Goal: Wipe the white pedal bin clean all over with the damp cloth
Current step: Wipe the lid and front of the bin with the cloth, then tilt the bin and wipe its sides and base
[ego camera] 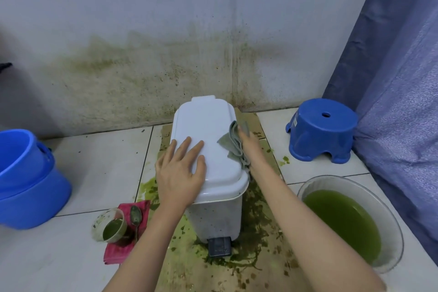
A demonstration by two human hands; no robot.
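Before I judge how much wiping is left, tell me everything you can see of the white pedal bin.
The white pedal bin stands upright on stained cardboard near the wall. It looks like speckled plastic, with a closed, rounded lid and a dark foot pedal at its base. The left hand rests flat on the lid; the right hand presses a grey cloth against the lid's right edge. Green mess surrounds its base.

Upright white bin (208, 140), grey cloth (231, 143) draped
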